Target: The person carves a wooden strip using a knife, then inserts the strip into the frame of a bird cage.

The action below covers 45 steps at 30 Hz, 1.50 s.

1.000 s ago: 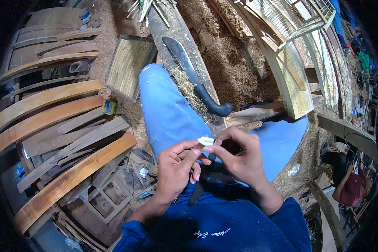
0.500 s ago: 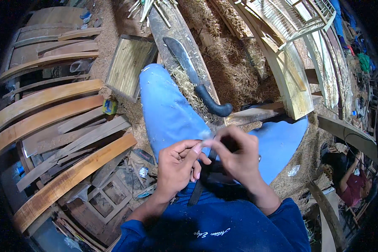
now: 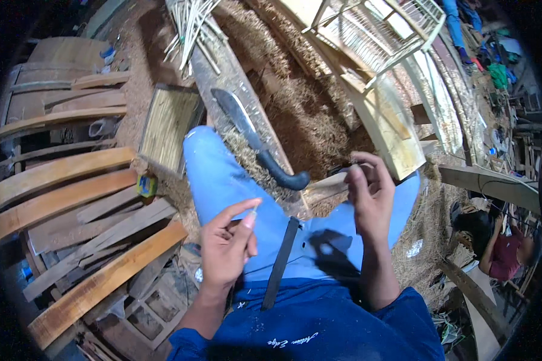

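My left hand [image 3: 227,243] is raised over my thigh, with thumb and forefinger pinching a small thin pale sliver [image 3: 255,210]. To the right, my right hand [image 3: 373,195] is lifted apart from it. Its fingers are curled with the thumb tip close to the forefinger, and anything between them is too small to make out. Beyond my hands a large curved knife [image 3: 238,114] with a black handle lies on a long wooden plank [image 3: 271,108] that runs away between my legs. Shavings cover part of the plank beside the blade.
Thin pale sticks [image 3: 193,27] are piled on the plank's far end. A slatted wooden frame [image 3: 379,36] rests on boards at upper right. Curved boards [image 3: 102,286] are stacked at left, near a shallow wooden box [image 3: 170,129]. Another person [image 3: 506,256] sits at far right.
My hands have come apart: the right moved up and to the right, the left slightly down and left with the sliver. The view has shifted, showing more of the stick pile.
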{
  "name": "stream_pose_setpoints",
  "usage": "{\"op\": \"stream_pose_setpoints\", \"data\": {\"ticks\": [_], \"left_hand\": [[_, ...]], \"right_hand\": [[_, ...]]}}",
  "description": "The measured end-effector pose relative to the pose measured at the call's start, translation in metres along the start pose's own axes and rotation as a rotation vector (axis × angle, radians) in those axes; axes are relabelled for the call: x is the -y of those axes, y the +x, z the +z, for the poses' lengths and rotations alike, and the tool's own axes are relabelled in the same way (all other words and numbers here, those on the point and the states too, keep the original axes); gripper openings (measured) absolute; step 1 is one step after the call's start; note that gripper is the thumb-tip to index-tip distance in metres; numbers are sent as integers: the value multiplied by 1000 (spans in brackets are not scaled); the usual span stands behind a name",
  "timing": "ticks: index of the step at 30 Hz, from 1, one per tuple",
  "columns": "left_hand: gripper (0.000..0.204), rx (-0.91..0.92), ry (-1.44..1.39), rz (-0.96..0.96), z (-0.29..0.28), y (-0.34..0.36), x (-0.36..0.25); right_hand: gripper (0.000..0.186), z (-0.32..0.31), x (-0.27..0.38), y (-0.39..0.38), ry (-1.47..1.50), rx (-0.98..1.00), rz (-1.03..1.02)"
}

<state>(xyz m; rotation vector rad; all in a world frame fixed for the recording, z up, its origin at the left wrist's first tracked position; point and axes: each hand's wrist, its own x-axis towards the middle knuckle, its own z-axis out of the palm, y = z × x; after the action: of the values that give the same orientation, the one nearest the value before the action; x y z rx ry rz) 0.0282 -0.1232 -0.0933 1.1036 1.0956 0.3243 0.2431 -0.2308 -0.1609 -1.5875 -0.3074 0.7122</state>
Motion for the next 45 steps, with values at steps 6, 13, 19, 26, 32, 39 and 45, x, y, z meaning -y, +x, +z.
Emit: {"op": "stream_pose_setpoints", "data": {"ticks": [6,13,19,26,32,39,45], "left_hand": [[31,73,-38,224,7,40,-34],[24,2,-343,358,41,107,-49],[17,32,-489,375,43,141,-44],[17,-17,-705,340,35,163,-30],[19,-60,-754,316,47,163,-25],[18,-68,-770,317,59,159,-29],[18,-58,-728,360,59,159,-35]], "right_hand": [[29,-72,-5,75,176,-332,7],[26,-145,-54,152,131,-593,-52],[22,-179,-99,187,17,-807,-148],[28,-197,-118,188,-299,-875,46],[28,-204,-122,181,-477,-828,87],[28,-210,-100,165,-477,-916,-28],[25,-123,41,55,-360,26,-529]]}}
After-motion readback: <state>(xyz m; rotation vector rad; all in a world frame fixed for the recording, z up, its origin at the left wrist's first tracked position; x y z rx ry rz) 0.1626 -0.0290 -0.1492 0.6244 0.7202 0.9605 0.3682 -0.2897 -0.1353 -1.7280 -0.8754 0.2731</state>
